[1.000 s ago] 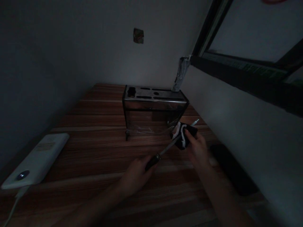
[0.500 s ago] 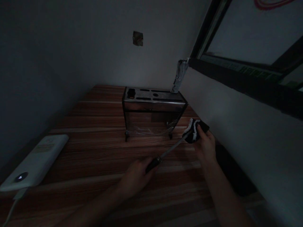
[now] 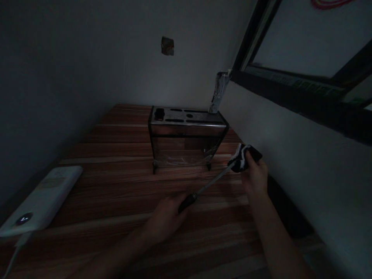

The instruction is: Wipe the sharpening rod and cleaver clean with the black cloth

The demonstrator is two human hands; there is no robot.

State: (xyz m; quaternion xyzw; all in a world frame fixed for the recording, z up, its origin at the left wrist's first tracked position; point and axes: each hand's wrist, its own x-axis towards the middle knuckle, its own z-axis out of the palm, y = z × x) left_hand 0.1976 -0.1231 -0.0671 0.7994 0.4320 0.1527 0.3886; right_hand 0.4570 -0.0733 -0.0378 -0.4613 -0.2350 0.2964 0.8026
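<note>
My left hand (image 3: 166, 217) is closed around the dark handle of a honing steel (image 3: 216, 179), whose long thin rod slants up to the right. At the rod's far end, my right hand (image 3: 255, 174) grips a black-and-white cloth (image 3: 243, 158). The cloth covers the tip of the rod, so the tip is hidden. Just beyond both hands stands a knife rack (image 3: 188, 130) with a metal top holding slots and a round hole, and a clear lower front. No knives show in its slots.
A white power bank (image 3: 43, 197) with a cable lies on the wood-grain tabletop (image 3: 116, 193) at left. A dark flat object (image 3: 287, 209) lies along the right wall, below a dark window frame (image 3: 290, 100). The back wall has a small square recess (image 3: 167, 46).
My right hand and the cloth have moved slightly right, toward the rod's tip, leaving a little more rod bare. My left hand has hardly moved. The view has shifted slightly.
</note>
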